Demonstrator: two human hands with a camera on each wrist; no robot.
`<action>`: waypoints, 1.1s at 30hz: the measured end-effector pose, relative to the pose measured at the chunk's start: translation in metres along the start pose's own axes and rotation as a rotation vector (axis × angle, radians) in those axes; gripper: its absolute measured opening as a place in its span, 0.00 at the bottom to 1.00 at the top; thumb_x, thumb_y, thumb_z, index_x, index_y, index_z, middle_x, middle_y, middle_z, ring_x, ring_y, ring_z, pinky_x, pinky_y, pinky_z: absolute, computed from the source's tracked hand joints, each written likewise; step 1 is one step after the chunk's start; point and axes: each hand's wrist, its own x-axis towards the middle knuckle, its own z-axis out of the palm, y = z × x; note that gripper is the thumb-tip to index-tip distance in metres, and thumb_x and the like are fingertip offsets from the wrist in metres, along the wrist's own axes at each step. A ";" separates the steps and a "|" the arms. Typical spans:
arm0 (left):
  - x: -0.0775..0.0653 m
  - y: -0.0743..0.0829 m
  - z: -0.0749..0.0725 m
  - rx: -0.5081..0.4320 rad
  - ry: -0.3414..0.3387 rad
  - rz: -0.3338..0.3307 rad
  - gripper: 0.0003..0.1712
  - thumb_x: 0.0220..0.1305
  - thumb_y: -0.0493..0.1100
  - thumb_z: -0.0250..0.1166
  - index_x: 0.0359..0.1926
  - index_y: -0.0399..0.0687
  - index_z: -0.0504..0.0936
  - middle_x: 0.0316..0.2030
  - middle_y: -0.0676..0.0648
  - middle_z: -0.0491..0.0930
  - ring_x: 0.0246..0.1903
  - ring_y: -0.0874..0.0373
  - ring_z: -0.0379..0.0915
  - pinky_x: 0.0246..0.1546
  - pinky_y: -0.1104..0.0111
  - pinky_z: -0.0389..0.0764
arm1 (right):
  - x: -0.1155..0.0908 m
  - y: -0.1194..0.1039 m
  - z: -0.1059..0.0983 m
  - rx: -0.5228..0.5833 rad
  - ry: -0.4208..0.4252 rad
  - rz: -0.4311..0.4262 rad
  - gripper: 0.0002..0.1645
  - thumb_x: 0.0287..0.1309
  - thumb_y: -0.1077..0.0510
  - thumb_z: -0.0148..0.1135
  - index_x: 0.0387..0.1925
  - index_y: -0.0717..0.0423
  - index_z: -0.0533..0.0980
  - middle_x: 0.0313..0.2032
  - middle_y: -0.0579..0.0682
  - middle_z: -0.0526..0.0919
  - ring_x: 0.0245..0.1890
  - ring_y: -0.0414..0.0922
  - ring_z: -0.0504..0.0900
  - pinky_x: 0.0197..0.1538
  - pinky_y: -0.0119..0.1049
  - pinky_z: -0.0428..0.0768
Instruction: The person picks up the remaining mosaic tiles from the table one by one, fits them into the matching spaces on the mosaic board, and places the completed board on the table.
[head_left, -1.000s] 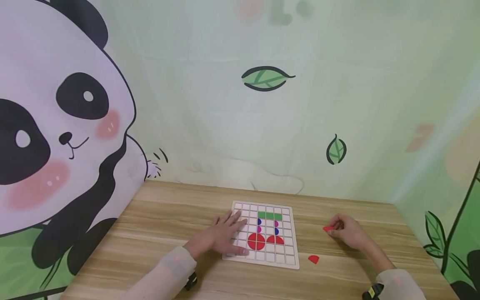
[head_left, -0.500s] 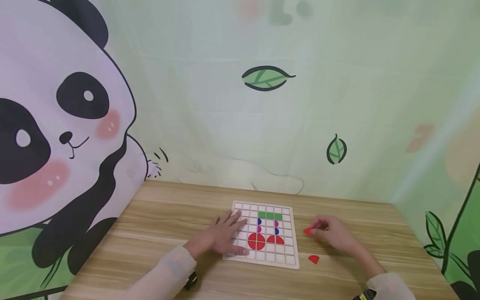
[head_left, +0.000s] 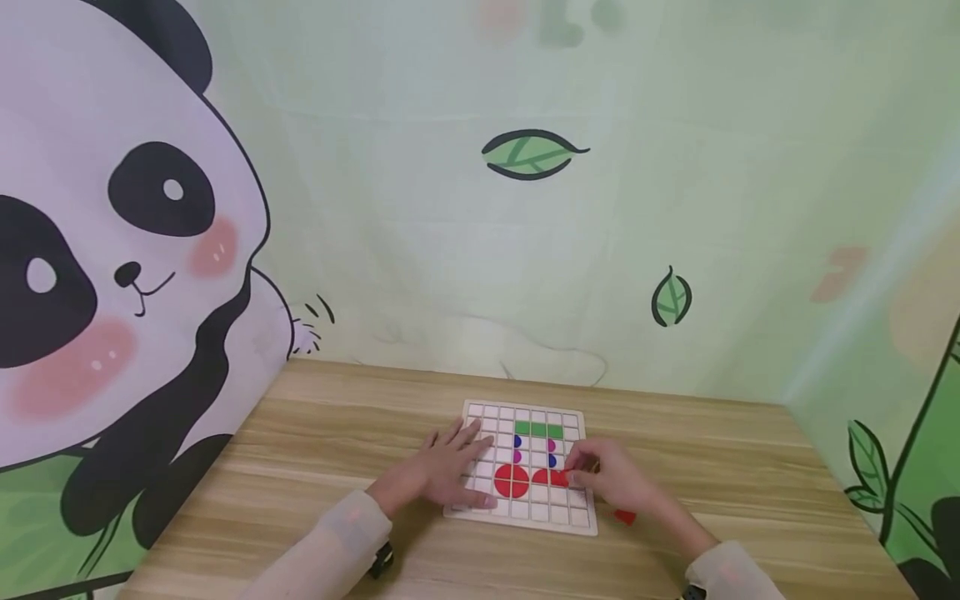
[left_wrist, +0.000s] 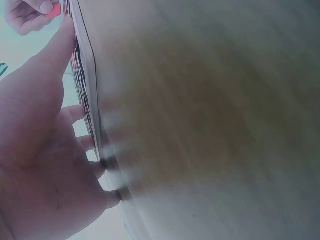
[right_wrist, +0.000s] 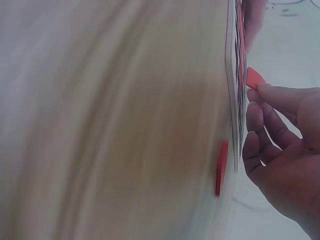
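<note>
I see that the right hand (head_left: 611, 475) has moved. A second ago it was out over the table, to the right of the flat white board with little squares (head_left: 540, 510). Now it is over the board's right side. It pinches a small red fan-shaped piece (right_wrist: 254, 78) between thumb and fingers. The piece sticks out past the fingertips, right next to the red half circle (head_left: 546, 477) on the board. I cannot tell if it touches the board.

The left hand (head_left: 452, 465) has not moved. It lies spread out on the board's left side, holding nothing. A second red piece (head_left: 625, 517) stays on the brown wooden table (head_left: 360, 433), just off the board. Now the right hand partly hides it from the head camera.
</note>
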 end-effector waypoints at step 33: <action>0.002 -0.002 0.002 0.018 -0.004 0.001 0.61 0.63 0.81 0.61 0.86 0.57 0.52 0.86 0.43 0.39 0.84 0.38 0.31 0.78 0.34 0.42 | 0.009 -0.029 0.024 -0.097 -0.044 -0.137 0.04 0.66 0.66 0.71 0.36 0.54 0.84 0.34 0.40 0.82 0.35 0.40 0.78 0.39 0.32 0.82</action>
